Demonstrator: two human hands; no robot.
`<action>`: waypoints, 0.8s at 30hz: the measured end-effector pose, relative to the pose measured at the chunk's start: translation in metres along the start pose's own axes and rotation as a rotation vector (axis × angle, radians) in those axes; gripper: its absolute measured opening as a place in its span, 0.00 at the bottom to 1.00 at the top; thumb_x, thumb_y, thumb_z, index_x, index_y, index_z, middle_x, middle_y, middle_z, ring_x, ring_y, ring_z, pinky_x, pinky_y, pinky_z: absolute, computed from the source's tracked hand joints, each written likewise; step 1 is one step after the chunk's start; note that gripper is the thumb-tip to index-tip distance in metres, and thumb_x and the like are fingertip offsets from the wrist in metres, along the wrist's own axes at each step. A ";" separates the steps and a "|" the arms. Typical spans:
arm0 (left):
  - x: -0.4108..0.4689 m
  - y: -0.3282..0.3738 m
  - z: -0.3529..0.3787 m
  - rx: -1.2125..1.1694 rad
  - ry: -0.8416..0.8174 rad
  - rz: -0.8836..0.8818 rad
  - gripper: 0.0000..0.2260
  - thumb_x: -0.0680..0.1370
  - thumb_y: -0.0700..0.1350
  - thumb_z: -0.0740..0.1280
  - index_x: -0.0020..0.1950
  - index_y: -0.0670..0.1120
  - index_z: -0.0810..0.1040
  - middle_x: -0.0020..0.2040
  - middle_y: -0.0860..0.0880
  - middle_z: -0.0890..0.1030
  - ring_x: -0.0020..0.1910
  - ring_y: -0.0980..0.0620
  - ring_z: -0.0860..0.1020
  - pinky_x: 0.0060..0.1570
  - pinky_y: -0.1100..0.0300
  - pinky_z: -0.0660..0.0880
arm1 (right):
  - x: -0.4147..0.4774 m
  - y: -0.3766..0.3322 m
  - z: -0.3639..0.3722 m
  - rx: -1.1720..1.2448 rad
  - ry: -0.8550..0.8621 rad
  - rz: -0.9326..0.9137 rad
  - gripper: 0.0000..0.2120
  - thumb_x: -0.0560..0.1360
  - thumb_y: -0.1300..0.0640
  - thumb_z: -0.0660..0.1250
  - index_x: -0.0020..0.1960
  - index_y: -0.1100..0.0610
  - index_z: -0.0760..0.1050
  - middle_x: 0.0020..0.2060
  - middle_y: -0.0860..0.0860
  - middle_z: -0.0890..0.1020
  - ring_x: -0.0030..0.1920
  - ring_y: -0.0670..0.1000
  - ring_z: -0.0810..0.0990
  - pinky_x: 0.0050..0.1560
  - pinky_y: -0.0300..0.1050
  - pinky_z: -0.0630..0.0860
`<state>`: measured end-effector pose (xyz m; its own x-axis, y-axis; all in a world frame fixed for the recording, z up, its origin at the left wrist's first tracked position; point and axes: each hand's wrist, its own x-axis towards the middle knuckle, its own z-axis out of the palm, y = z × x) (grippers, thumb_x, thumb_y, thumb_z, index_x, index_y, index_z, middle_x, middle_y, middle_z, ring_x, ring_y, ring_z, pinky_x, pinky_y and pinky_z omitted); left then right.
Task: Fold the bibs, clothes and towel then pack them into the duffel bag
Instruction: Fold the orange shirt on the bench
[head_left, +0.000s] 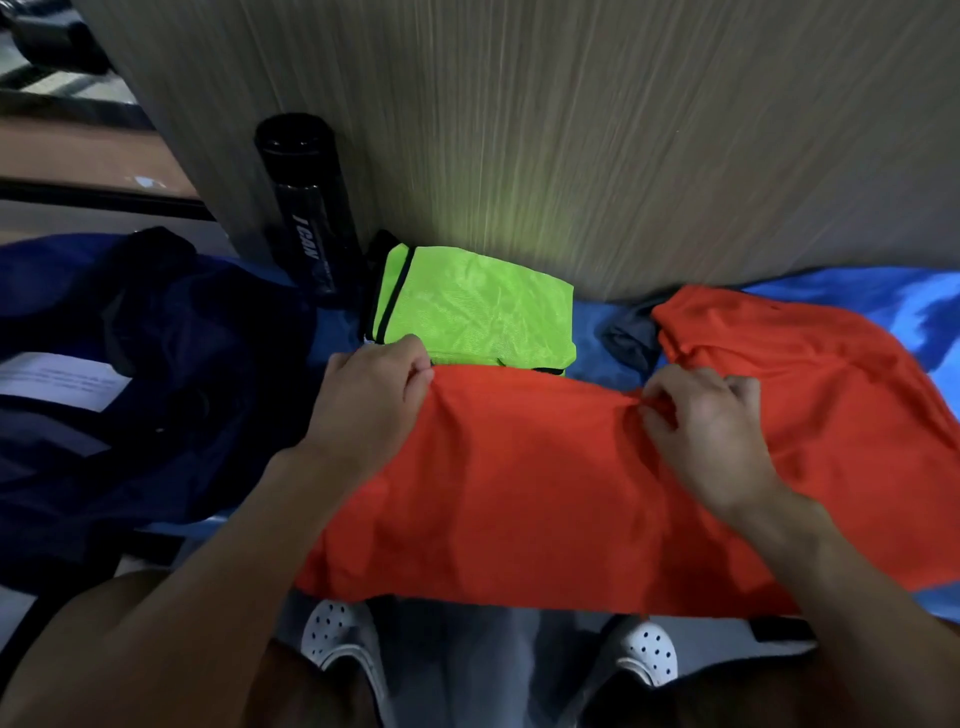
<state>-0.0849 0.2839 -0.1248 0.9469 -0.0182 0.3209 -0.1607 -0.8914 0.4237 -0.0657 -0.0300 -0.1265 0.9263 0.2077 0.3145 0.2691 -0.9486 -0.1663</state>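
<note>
Nearby, green bib, bottle (upright), duffel, orange garment

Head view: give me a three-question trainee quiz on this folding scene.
1. True or false: the left hand and the right hand both grip the orange garment.
2. Where does the folded green bib lie? A) under the orange garment B) beyond the orange garment, by the wooden panel C) on the floor
3. Fill in: just left of the green bib stands a black ____.
Key: 1 true; 2 B; 3 bottle.
</note>
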 end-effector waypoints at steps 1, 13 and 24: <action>0.001 0.000 0.001 -0.004 0.024 -0.014 0.02 0.79 0.45 0.67 0.48 0.48 0.76 0.43 0.52 0.80 0.47 0.46 0.76 0.52 0.50 0.68 | 0.002 0.000 0.000 -0.008 0.057 0.012 0.05 0.72 0.57 0.70 0.45 0.52 0.74 0.41 0.48 0.80 0.48 0.56 0.77 0.51 0.53 0.61; -0.071 0.012 0.034 0.370 -0.388 -0.193 0.32 0.76 0.64 0.38 0.80 0.59 0.50 0.81 0.46 0.49 0.80 0.43 0.46 0.75 0.36 0.45 | -0.075 -0.030 0.022 -0.118 -0.137 0.075 0.26 0.77 0.42 0.52 0.68 0.55 0.70 0.64 0.56 0.74 0.61 0.59 0.73 0.59 0.59 0.68; -0.078 0.008 0.025 0.306 -0.330 -0.052 0.32 0.75 0.64 0.43 0.79 0.58 0.58 0.81 0.47 0.56 0.80 0.45 0.50 0.76 0.38 0.47 | -0.093 -0.021 0.014 -0.163 -0.122 0.333 0.33 0.77 0.40 0.48 0.73 0.60 0.67 0.73 0.60 0.68 0.73 0.61 0.66 0.68 0.66 0.62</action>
<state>-0.1528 0.2669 -0.1672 0.9976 -0.0690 -0.0028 -0.0678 -0.9869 0.1461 -0.1535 -0.0260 -0.1650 0.9831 -0.1005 0.1530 -0.0880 -0.9924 -0.0863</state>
